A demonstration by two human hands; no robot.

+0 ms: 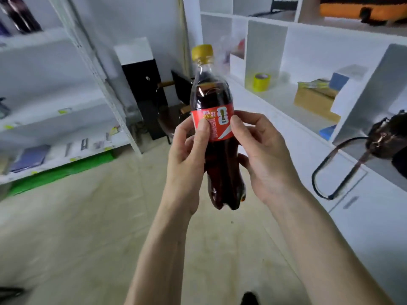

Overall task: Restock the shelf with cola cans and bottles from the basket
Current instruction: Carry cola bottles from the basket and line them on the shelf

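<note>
A cola bottle (pixel 212 100) with a yellow cap and a red label is held upright in front of me, above the floor. My left hand (pixel 187 159) grips its left side, thumb on the label. My right hand (pixel 262 150) grips its right side, thumb also on the label. A white metal shelf rack (pixel 66 119) stands at the left with dark bottles (pixel 19 16) on its top level. The basket is not in view.
White cubby shelving (pixel 308 51) runs along the right, holding a yellow tape roll (pixel 261 82) and a cardboard box (pixel 315 100). A dark bag with a strap (pixel 387 137) lies on its counter. A black cabinet (pixel 145 93) and chair stand at the back. Beige floor (pixel 88 227) lies below.
</note>
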